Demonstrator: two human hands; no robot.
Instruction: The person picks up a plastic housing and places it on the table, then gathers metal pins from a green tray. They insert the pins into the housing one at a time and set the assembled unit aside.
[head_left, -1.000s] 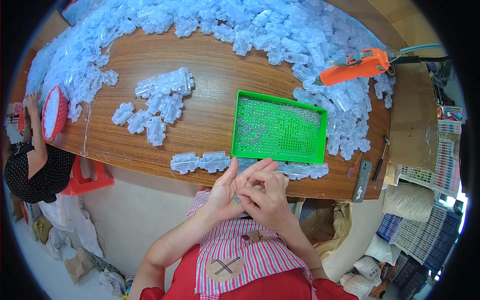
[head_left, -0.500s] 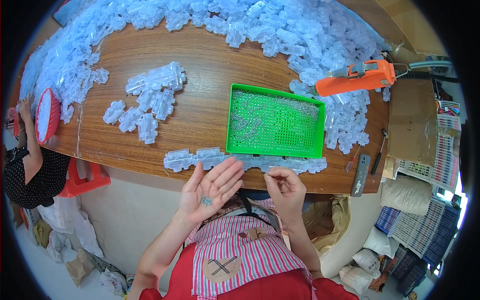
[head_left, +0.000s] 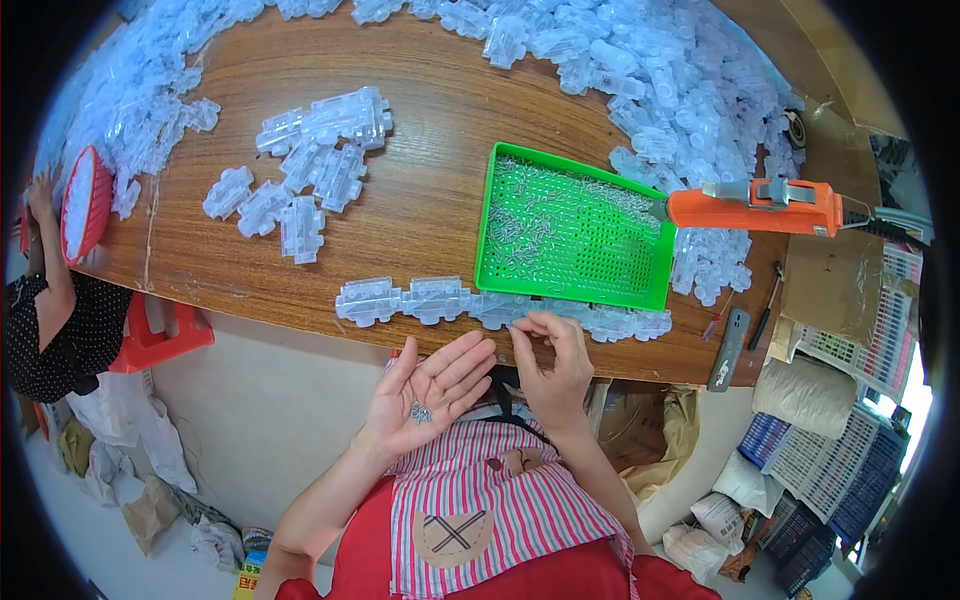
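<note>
My left hand (head_left: 432, 385) is palm up with its fingers stretched out, and a small heap of short metal screws (head_left: 420, 412) lies in the palm. My right hand (head_left: 558, 372) has thumb and forefinger pinched together at the table's front edge; whatever is between the fingertips is too small to make out. Just beyond both hands runs a row of clear plastic housings (head_left: 435, 300), and the right fingertips are close to it. Behind the row's right part stands a green perforated tray (head_left: 612, 258) holding many loose screws.
An orange electric screwdriver (head_left: 755, 207) hangs over the tray's right edge. Clear housings form a small group (head_left: 340, 118) at left and large piles (head_left: 660, 60) at the back. A grey bar-shaped object (head_left: 730, 350) lies at right. Far left, another person's arm (head_left: 55, 280) is beside a red basket (head_left: 88, 205).
My view has shifted slightly. The right hand has moved a little left, closer to the left one. The orange screwdriver has swung nearer and to the right. Screws stay in my left palm.
</note>
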